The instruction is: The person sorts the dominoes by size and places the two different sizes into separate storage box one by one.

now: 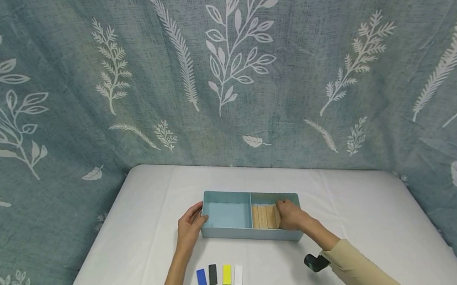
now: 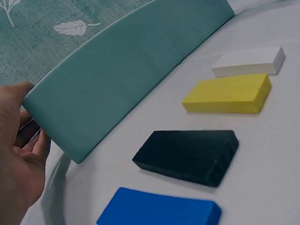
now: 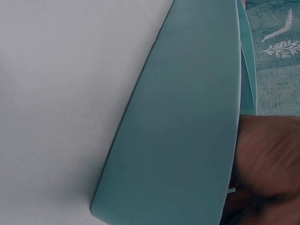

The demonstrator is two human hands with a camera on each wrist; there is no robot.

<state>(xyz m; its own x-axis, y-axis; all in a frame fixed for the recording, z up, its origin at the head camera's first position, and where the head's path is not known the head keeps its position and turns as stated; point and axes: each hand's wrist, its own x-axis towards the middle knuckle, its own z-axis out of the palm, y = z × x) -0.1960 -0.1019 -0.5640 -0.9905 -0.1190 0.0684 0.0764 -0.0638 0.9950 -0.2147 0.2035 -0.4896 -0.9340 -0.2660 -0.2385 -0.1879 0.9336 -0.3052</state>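
Two bare hands at a divided box. The left grip (image 1: 190,226) grasps the left end of the blue-green box (image 1: 245,234), thumb over the rim and fingers against the outside of the end wall. The box rests on the white tabletop (image 1: 273,266) and extends from the left grip rightward to the right grip (image 1: 290,214). Immediately right of the left grip is the left compartment (image 1: 229,213), its floor exposed; a divider (image 1: 252,210) separates it from the right compartment. The right grip reaches down into that second compartment, with a row of wooden blocks (image 1: 266,217), set side by side, just to its left. Its fingertips are hidden, and blurred in the right wrist view; whether it grasps a block cannot be told. Nearer the wearer than the left grip, and mostly to its right, four small blocks lie apart: blue block (image 1: 202,279), black block (image 1: 213,274), yellow block (image 1: 226,275) and white block (image 1: 238,275), from left to right.
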